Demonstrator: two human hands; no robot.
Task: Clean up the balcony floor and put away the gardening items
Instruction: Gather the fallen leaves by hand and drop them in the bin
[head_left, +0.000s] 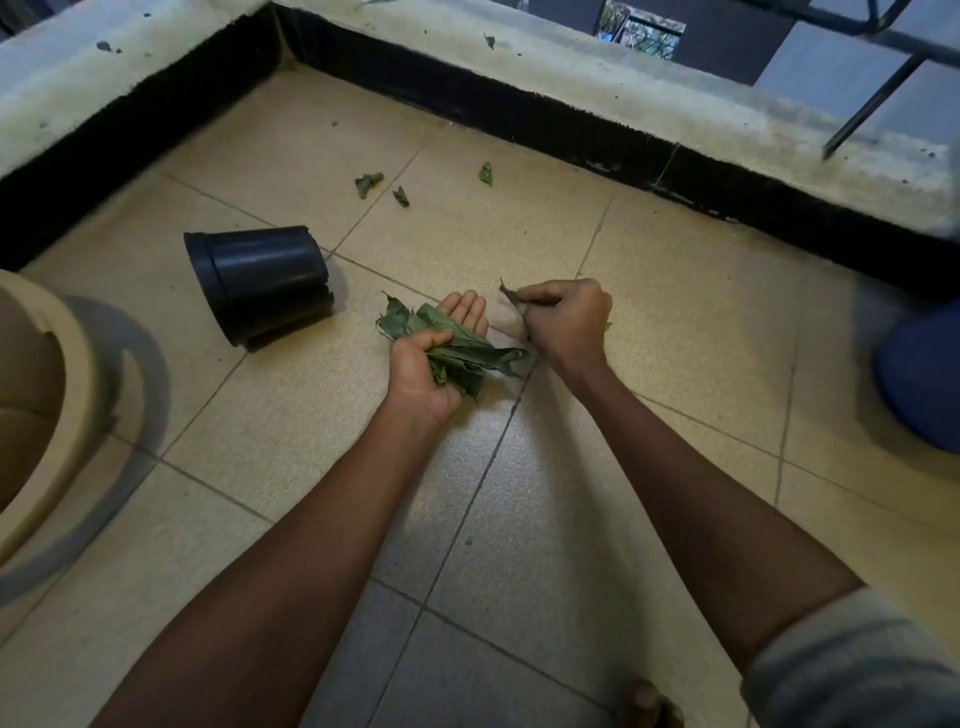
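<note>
My left hand (434, 358) is palm up over the tiled floor, its thumb pressing a bunch of green leaves (457, 348) into the palm while the fingers stretch out. Just to the right, my right hand (563, 322) pinches a single dry leaf (509, 295) between thumb and fingers. A black plastic plant pot (260, 280) lies tipped on its side to the left of my hands. Three loose leaf scraps lie farther off on the tiles: one scrap (368, 183), a second scrap (401, 196) and a third scrap (485, 173).
A raised concrete ledge (571, 78) with a black skirting bounds the floor at the back and left. A large beige pot rim (57, 389) stands at the left edge. A blue object (919, 379) sits at the right. Metal railing bars (872, 104) rise at the top right.
</note>
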